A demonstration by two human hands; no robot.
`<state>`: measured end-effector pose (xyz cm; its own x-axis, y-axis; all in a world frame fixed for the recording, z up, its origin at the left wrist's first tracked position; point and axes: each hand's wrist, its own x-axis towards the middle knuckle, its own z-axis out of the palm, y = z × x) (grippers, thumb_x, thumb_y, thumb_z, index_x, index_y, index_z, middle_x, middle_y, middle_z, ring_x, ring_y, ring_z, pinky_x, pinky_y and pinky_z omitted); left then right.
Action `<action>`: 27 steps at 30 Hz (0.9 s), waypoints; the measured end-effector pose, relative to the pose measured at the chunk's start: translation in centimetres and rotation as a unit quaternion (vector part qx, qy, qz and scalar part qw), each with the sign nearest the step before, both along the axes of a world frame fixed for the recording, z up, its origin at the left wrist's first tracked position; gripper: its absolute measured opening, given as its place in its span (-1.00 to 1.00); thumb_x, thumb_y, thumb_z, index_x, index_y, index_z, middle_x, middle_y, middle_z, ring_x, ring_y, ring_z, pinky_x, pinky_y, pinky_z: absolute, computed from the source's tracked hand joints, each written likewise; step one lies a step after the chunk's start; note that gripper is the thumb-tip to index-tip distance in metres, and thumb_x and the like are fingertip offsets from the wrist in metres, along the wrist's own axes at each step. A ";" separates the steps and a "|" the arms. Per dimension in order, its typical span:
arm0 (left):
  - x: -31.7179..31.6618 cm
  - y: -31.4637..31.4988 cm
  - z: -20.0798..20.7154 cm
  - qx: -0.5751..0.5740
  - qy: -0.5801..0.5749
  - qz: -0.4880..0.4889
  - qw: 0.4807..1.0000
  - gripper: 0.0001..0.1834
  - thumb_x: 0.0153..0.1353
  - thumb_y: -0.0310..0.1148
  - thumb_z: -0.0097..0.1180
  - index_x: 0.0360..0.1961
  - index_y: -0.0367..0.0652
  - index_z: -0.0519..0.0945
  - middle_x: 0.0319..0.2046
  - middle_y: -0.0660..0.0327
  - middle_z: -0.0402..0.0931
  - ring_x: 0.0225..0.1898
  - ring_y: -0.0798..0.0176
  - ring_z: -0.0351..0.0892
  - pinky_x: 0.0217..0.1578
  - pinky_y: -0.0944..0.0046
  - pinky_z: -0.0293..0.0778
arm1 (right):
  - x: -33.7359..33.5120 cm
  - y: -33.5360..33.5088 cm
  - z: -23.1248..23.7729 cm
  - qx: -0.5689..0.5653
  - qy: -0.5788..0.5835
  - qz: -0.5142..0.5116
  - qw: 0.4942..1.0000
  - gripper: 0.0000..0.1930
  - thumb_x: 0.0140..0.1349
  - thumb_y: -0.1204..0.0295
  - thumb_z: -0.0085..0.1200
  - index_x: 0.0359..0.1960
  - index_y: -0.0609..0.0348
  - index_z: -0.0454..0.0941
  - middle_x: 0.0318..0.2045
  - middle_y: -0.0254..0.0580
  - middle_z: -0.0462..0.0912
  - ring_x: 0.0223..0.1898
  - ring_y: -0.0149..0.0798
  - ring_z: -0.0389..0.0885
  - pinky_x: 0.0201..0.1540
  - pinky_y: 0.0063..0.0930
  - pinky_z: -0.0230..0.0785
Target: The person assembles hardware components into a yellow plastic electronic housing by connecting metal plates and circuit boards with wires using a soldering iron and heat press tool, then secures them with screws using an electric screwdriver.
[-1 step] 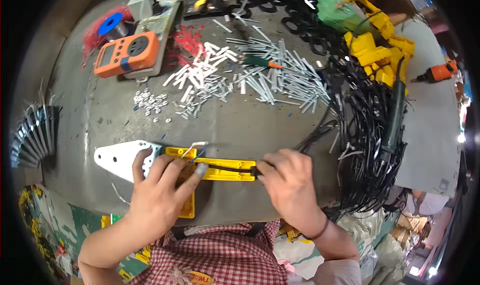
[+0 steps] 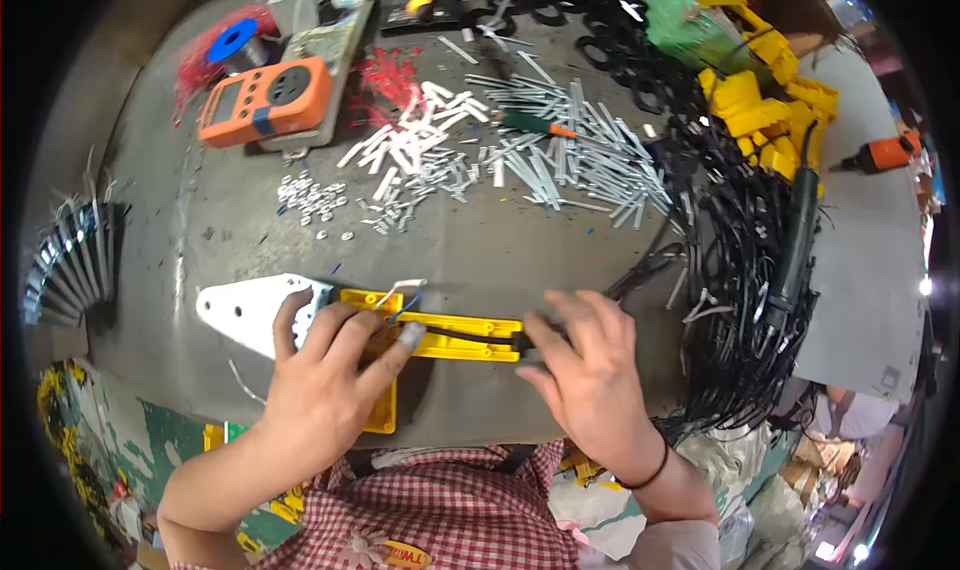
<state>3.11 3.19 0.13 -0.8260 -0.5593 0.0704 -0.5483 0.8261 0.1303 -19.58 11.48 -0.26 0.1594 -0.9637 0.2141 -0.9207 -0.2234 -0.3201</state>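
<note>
A yellow plastic housing half (image 2: 455, 348) lies near the front edge of the table, with a black cable (image 2: 470, 337) along its channel. My left hand (image 2: 325, 375) grips the wide end of the housing, its thumb pressed close to the cable. Beside those fingers is a white tapered plate (image 2: 255, 310) with dark holes. Short white and blue wires (image 2: 408, 295) stick up from the housing. At the narrow end, my right hand (image 2: 598, 385) is open, with fingers apart close to the black cable fitting (image 2: 522, 343). My left palm hides part of the housing.
Farther back lie loose screws (image 2: 600, 160), white sleeves (image 2: 405, 140) and small nuts (image 2: 312, 198). An orange meter (image 2: 265, 102) stands at the back left. Black cables (image 2: 735, 270), a soldering iron (image 2: 795, 235) and yellow housings (image 2: 750, 110) crowd the right side.
My right hand has loosened from the cable fitting, its fingers spreading apart. My left hand keeps its grip on the housing. The whole view has shifted slightly.
</note>
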 end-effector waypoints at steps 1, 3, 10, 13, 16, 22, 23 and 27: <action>0.0 -0.1 -0.3 -0.006 0.014 -0.001 1.000 -0.54 -0.17 -0.46 0.09 -0.11 0.05 0.56 -0.18 0.17 0.37 -0.05 0.08 0.34 0.09 -0.25 -0.01 | 1.0 -0.5 1.3 0.016 -0.069 -0.009 0.997 -0.66 -0.02 0.51 0.04 -0.13 0.29 0.46 -0.22 -0.15 0.47 -0.24 -0.22 0.47 -0.08 -0.25 0.25; 0.3 -0.2 -0.5 -0.016 0.032 -0.003 0.999 -0.53 -0.24 -0.46 0.15 -0.16 0.00 0.55 -0.10 0.13 0.35 0.01 0.04 0.30 0.13 -0.26 -0.03 | 3.7 -1.4 0.6 0.037 -0.237 0.000 0.971 -0.68 0.01 0.55 0.07 -0.13 0.30 0.44 -0.18 -0.09 0.45 -0.24 -0.13 0.50 -0.13 -0.32 0.38; -1.0 -3.3 1.9 0.056 0.020 -0.093 0.994 -0.38 -0.20 -0.42 0.15 0.02 -0.15 0.34 0.10 0.10 0.27 0.12 0.03 0.25 0.12 -0.06 0.09 | 5.7 -2.9 -2.8 0.001 -0.180 -0.011 0.984 -0.69 -0.03 0.57 0.07 -0.18 0.09 0.51 -0.35 -0.20 0.42 -0.31 -0.16 0.52 -0.36 -0.36 0.44; 0.4 -2.3 1.8 -0.018 0.005 -0.137 0.990 -0.54 -0.13 -0.38 0.07 -0.09 -0.20 0.46 0.07 0.13 0.32 0.07 0.14 0.32 -0.01 0.05 0.24 | 5.7 -2.7 -3.0 -0.013 -0.156 -0.023 0.987 -0.70 -0.04 0.55 0.08 -0.21 0.03 0.55 -0.36 -0.22 0.42 -0.34 -0.21 0.52 -0.40 -0.39 0.45; 2.5 -0.2 1.2 -0.052 0.040 -0.152 0.986 -0.69 -0.12 -0.34 0.05 -0.31 -0.27 0.57 -0.09 0.08 0.43 -0.05 0.14 0.43 -0.12 0.19 0.35 | 6.4 -2.9 -2.9 -0.003 -0.178 -0.035 0.983 -0.69 -0.05 0.54 0.09 -0.19 0.03 0.56 -0.35 -0.24 0.42 -0.36 -0.23 0.52 -0.40 -0.41 0.45; 2.8 2.2 0.4 -0.012 -0.013 -0.074 0.997 -0.71 -0.08 -0.35 0.03 -0.32 -0.27 0.56 -0.09 0.00 0.42 -0.04 0.11 0.43 0.05 0.08 0.25 | 6.6 -3.0 -2.4 -0.006 -0.151 0.007 0.989 -0.63 -0.05 0.54 0.06 -0.12 0.07 0.53 -0.34 -0.27 0.42 -0.36 -0.27 0.50 -0.40 -0.44 0.43; 2.9 2.2 0.3 0.006 -0.009 -0.068 0.998 -0.71 -0.08 -0.34 0.02 -0.32 -0.27 0.55 -0.09 -0.01 0.42 -0.03 0.11 0.42 0.07 0.07 0.22 | 6.7 -3.2 -2.2 -0.025 -0.140 0.034 0.989 -0.62 -0.04 0.53 0.04 -0.10 0.08 0.52 -0.34 -0.27 0.41 -0.35 -0.27 0.49 -0.37 -0.44 0.42; 3.0 2.9 -0.4 0.005 0.002 -0.038 0.999 -0.72 -0.06 -0.30 0.01 -0.33 -0.23 0.54 -0.07 0.02 0.42 0.05 0.15 0.37 0.11 -0.03 0.10 | 7.9 -5.0 -1.6 0.000 -0.077 0.077 0.994 -0.64 -0.04 0.50 -0.03 -0.12 0.23 0.49 -0.32 -0.20 0.42 -0.28 -0.21 0.42 -0.21 -0.38 0.33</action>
<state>6.13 6.10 -0.29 -0.8662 -0.4948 0.0692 -0.4826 0.8645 0.1402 -11.71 6.43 -1.85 0.2712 -0.9301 0.2475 -0.8155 -0.3587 -0.4542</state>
